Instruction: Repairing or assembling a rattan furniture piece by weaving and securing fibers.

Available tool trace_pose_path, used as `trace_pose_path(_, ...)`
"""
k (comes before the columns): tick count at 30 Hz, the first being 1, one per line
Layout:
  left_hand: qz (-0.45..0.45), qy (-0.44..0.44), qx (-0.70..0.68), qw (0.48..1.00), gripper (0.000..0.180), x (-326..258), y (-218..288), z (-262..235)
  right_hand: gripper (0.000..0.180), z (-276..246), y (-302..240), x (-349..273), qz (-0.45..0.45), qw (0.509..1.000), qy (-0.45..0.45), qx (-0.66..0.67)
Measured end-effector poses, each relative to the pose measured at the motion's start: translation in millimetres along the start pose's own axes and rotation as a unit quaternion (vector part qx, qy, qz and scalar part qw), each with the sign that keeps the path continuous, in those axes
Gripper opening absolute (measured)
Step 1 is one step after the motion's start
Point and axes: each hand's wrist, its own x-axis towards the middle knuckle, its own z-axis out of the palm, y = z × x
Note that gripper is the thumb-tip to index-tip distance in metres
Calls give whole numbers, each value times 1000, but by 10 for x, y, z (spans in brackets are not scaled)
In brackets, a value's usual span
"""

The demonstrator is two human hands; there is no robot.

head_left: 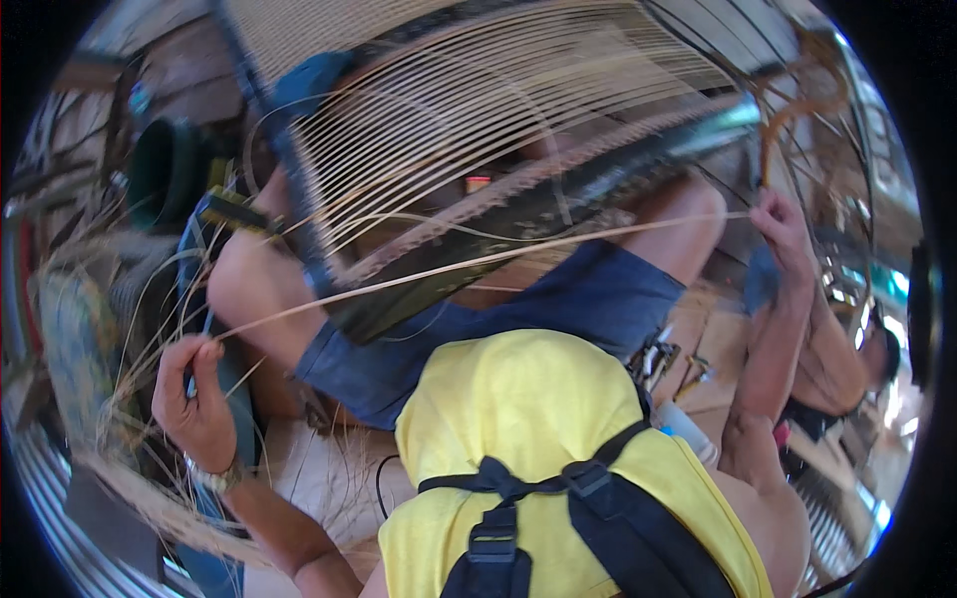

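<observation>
A long pale cane strip is stretched taut between my hands, crossing in front of a dark frame. My left hand, at the left, pinches one end between thumb and fingers; a watch is on that wrist. Raised at the far right, my right hand grips the strip's other end. The dark frame rests tilted across my legs. Rows of parallel cane strands span its opening, and a loose strand curls over them.
A tangle of loose cane strands hangs at the left, near a dark green bucket-like container. Several tools lie on the wooden floor right of my shorts. Another person sits at the right edge, close to a curved rattan piece.
</observation>
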Motion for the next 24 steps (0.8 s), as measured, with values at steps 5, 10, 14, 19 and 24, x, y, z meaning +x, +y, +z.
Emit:
trace_pose_path(5,-166,-165,-20,972,14,-177,-426,-125,33,136,-273,119,-71,997,-7,38)
trace_pose_path(10,-197,-188,-92,958,21,-202,-743,67,29,122,-472,-40,-96,991,-47,80)
trace_pose_path(14,-198,-204,-95,954,22,-118,-774,170,29,65,-405,-162,-100,989,-48,99)
trace_pose_path(19,-195,-223,-92,951,22,-70,-681,114,29,92,-348,-192,-92,989,-33,114)
trace_pose_path(24,-196,-219,-80,953,22,-82,-709,49,33,179,-323,-139,-70,989,-28,130)
